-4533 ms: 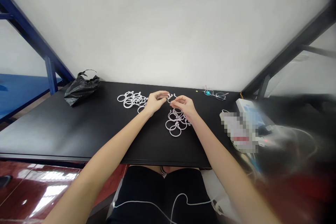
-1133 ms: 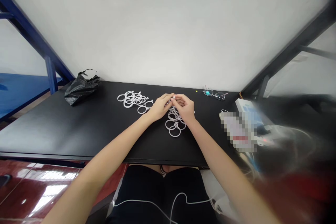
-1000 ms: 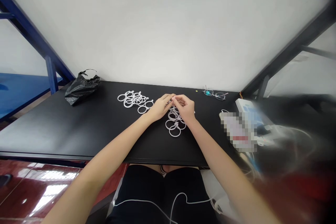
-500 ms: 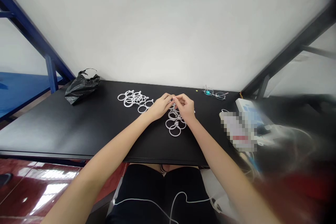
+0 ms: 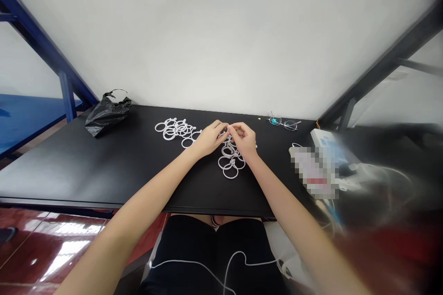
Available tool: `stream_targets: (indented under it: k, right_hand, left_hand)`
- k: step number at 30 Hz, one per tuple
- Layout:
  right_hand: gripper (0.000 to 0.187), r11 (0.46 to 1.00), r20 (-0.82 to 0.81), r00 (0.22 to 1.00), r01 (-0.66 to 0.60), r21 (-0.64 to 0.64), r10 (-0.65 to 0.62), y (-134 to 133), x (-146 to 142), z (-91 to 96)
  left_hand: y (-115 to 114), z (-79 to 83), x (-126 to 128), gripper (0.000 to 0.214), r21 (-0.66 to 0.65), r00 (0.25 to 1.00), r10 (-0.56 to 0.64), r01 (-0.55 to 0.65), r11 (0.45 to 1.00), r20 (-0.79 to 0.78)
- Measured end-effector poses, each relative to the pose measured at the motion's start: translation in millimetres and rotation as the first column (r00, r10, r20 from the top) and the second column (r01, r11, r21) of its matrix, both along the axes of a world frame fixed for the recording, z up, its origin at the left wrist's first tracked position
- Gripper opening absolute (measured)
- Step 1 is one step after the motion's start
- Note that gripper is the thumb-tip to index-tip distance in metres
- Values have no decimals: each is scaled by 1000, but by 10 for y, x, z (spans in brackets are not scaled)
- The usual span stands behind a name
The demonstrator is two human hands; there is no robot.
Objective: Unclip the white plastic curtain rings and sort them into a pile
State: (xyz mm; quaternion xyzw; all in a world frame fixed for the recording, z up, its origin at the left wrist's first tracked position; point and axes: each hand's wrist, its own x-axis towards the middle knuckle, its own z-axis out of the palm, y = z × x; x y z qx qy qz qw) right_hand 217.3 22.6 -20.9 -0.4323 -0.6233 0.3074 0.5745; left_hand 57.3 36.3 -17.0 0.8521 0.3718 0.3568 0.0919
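My left hand (image 5: 209,139) and my right hand (image 5: 243,139) meet fingertip to fingertip over the table. Both pinch at a white curtain ring (image 5: 224,133), mostly covered by the fingers. Just below, in front of my right hand, lies a cluster of linked-looking white plastic rings (image 5: 230,171) with small eyelets. Left of my left hand is a second, loose pile of white rings (image 5: 175,130), some overlapping.
The black table (image 5: 114,161) runs along a white wall. A crumpled black plastic bag (image 5: 109,113) lies at the back left. Eyeglasses (image 5: 284,123) rest at the back right. A white box (image 5: 327,145), a blurred-out item (image 5: 313,173) and cables (image 5: 367,175) occupy the right side.
Hardly anything differs. My left hand's fingers have shifted very slightly, and both hands stay together over the rings.
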Motion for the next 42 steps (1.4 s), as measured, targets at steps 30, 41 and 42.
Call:
stream_targets:
  k: [30, 41, 42]
  right_hand:
    - [18, 992, 48, 990, 129, 9, -129, 35, 12, -70]
    - [15, 990, 66, 988, 136, 35, -138, 41, 18, -58]
    - [15, 990, 64, 988, 137, 31, -139, 43, 16, -59]
  left_hand:
    - [132, -41, -190, 30, 120, 902, 301, -276, 953, -309]
    - [67, -94, -105, 31, 4, 945, 33, -34, 999, -326]
    - [64, -83, -106, 29, -3, 948, 20, -22, 1000, -318]
